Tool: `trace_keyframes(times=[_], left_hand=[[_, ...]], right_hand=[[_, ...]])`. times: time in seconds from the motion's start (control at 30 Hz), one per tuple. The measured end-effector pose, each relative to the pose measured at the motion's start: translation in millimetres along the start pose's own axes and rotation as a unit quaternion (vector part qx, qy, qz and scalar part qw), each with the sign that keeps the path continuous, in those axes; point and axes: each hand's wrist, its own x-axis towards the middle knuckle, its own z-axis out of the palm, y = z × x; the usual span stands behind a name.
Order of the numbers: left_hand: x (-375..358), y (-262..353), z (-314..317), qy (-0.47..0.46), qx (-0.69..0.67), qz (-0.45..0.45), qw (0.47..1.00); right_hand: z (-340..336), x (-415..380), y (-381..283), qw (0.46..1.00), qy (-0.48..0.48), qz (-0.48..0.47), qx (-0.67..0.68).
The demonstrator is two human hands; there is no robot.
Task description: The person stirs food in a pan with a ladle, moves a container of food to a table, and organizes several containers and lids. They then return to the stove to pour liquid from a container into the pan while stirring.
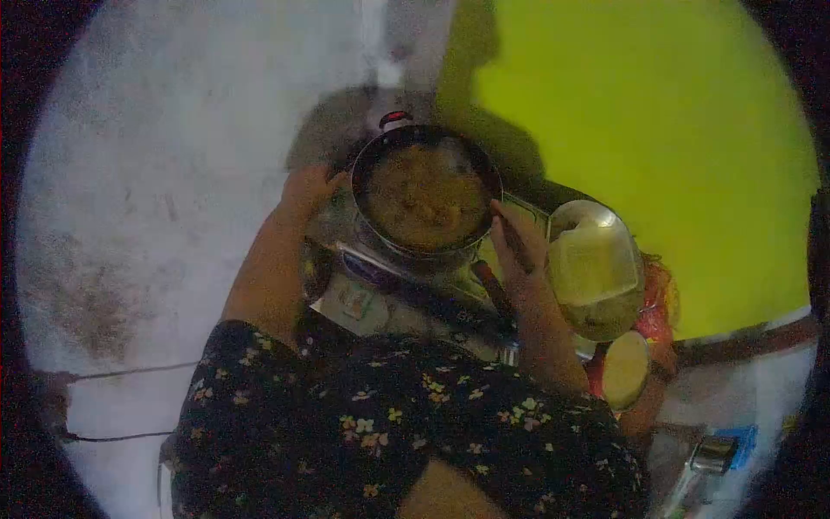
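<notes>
A round dark pan (424,195) with browned food in it sits on a stove (372,268). Beside its left rim is my left hand (313,190), with its fingers near the edge; the dim, grainy view hides whether they hold anything. My right hand (523,246) is closed around a thin brown handle of a utensil at the pan's right rim; the utensil's far end cannot be made out. A dark red handle (493,285) lies just left of my right wrist.
Right of my right hand is a large metal bowl (596,324) with a pale translucent container (595,264) in it. Farther right are a red packet (654,320) and a round yellowish item (625,370). A blue object (739,445) lies at lower right.
</notes>
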Motion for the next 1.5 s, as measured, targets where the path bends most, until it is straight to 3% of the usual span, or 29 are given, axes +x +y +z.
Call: trace_keyframes(times=[0.07, 0.1, 0.17, 0.2, 0.37, 0.5, 0.57, 0.6, 0.67, 0.7, 0.77, 0.87, 1.07, 1.2, 1.27, 1.3, 1.37, 1.5], left_hand=[[2.2, -6.9, 13.1, 0.048, 0.005, 0.011, 0.999], [2.6, -8.4, 16.9, 0.072, 0.007, 0.016, 0.997], [-7.5, 8.2, -10.5, -0.003, -0.01, -0.01, 1.0], [-10.5, 13.8, -19.9, -0.041, -0.019, -0.023, 0.999], [-5.0, 6.2, -8.7, -0.016, -0.002, -0.015, 1.0], [-3.3, -4.9, 13.8, 0.084, -0.012, 0.016, 0.996], [-18.6, 16.7, -20.9, 0.005, -0.02, -0.022, 1.0], [-23.7, 24.1, -33.5, -0.034, -0.023, -0.042, 0.998], [-6.0, 3.7, -8.1, -0.031, -0.032, -0.03, 0.999], [-4.1, 4.7, -9.4, -0.028, -0.037, -0.023, 0.999], [-8.7, 3.5, -10.6, -0.009, -0.061, 0.006, 0.998], [-11.9, 3.6, -4.4, 0.047, -0.057, 0.021, 0.997], [-11.8, 11.2, -12.4, 0.015, -0.036, -0.008, 0.999], [-16.0, 7.9, -7.1, 0.076, -0.039, 0.022, 0.996], [-15.0, 7.6, -7.3, 0.029, -0.038, 0.003, 0.999], [-14.6, 7.1, -6.6, 0.005, -0.039, -0.007, 0.999], [-9.6, -3.1, 5.4, 0.042, -0.048, 0.023, 0.998], [-23.5, 3.3, -8.7, 0.055, -0.026, 0.015, 0.998]], right_hand=[[-11.4, 3.8, -26.1, 0.995, -0.003, 0.087, 0.043], [-12.9, 4.9, -22.6, 0.999, -0.006, 0.045, 0.004], [-16.9, 7.8, -6.7, 0.996, -0.014, -0.04, -0.074], [-15.1, 7.7, 1.9, 0.994, -0.015, -0.055, -0.089], [0.0, -0.1, 25.7, 0.993, -0.035, -0.075, -0.081], [13.1, -5.8, 31.7, 0.999, 0.01, -0.007, -0.031], [14.1, -5.0, 37.0, 0.997, 0.039, 0.019, 0.058], [12.6, -4.3, 40.8, 0.99, 0.037, 0.09, 0.102], [6.1, -2.2, 49.1, 0.955, 0.033, 0.23, 0.186], [3.9, -0.6, 51.3, 0.945, 0.047, 0.255, 0.201], [-1.0, 0.7, 52.4, 0.922, 0.076, 0.303, 0.228], [-16.4, 7.6, 33.6, 0.915, 0.062, 0.375, 0.138], [-7.5, 0.3, 43.0, 0.935, 0.068, 0.3, 0.178], [19.2, -4.4, 74.3, 0.925, 0.033, 0.353, 0.135], [25.8, -9.4, 96.2, 0.902, 0.055, 0.387, 0.181], [19.0, -6.3, 82.0, 0.904, 0.052, 0.383, 0.184], [-5.5, 6.9, 30.0, 0.905, 0.049, 0.377, 0.19], [-8.0, 10.9, 15.6, 0.9, 0.102, 0.361, 0.221]])
